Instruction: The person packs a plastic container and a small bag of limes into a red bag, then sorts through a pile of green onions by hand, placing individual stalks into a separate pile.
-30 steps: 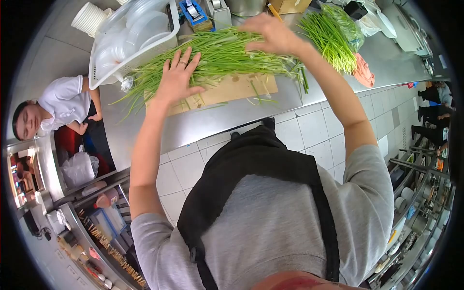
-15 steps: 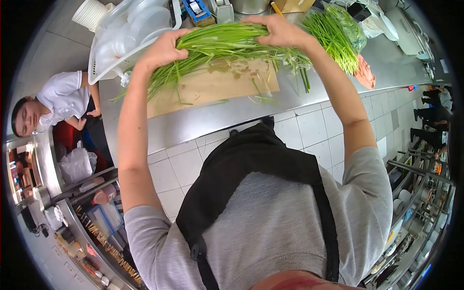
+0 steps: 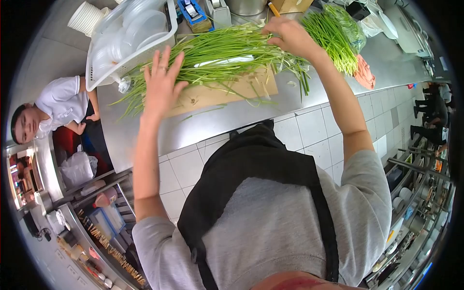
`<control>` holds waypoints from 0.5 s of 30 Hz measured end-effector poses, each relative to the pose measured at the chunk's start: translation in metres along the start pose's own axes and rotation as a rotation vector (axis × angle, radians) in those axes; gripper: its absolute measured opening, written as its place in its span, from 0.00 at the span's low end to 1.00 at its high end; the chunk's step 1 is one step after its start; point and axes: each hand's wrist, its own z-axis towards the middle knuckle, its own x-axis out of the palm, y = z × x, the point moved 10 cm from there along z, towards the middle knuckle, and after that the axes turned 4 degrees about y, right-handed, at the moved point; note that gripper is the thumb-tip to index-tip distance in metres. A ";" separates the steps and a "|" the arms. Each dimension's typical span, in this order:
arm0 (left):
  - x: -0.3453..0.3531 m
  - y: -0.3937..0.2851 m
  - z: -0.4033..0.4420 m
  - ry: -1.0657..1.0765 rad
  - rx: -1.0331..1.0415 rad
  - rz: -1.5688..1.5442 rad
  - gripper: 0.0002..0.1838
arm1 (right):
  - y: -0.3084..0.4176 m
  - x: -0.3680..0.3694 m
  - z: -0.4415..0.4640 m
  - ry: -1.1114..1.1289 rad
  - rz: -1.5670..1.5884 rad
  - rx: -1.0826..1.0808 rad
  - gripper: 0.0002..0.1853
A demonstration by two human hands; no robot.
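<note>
A wide spread of long green chives (image 3: 217,46) lies across a brown cutting board (image 3: 193,99) on the steel counter. A flat whitish strip (image 3: 227,61) shows among the stalks, mostly covered; I cannot tell what it is. My left hand (image 3: 163,87) is over the left end of the chives, palm down with fingers spread, holding nothing. At their right end, my right hand (image 3: 290,37) has its fingers loosely bent and apart, close to the stalk ends. Some loose stalks stick out past the board's front edge.
Another bunch of chives (image 3: 331,41) lies at right beside a plastic bag (image 3: 350,29) and a pinkish cloth (image 3: 364,72). A white basket (image 3: 130,60) of clear plastic lids stands at left, near stacked cups (image 3: 84,19). A person (image 3: 60,104) sits beyond the counter's left end.
The chives, bunched between both hands before, now lie spread flat over more of the board. My left hand has let go and come nearer me; my right hand has loosened and shifted slightly right.
</note>
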 end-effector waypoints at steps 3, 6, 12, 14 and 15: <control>0.016 -0.005 -0.038 0.064 -0.138 -0.240 0.20 | 0.010 0.001 -0.010 0.043 0.142 0.106 0.05; 0.058 0.004 -0.081 0.421 -0.514 -0.462 0.08 | 0.036 0.007 -0.023 -0.052 0.247 0.035 0.04; 0.039 0.005 -0.069 0.021 -0.232 -0.437 0.08 | 0.078 0.076 -0.015 0.195 0.519 -0.090 0.10; 0.029 -0.005 -0.056 -0.045 -0.162 -0.390 0.11 | 0.068 0.073 -0.006 0.088 0.367 0.007 0.11; 0.022 -0.014 -0.051 -0.103 -0.095 -0.346 0.14 | 0.058 0.065 -0.004 -0.014 0.218 0.107 0.12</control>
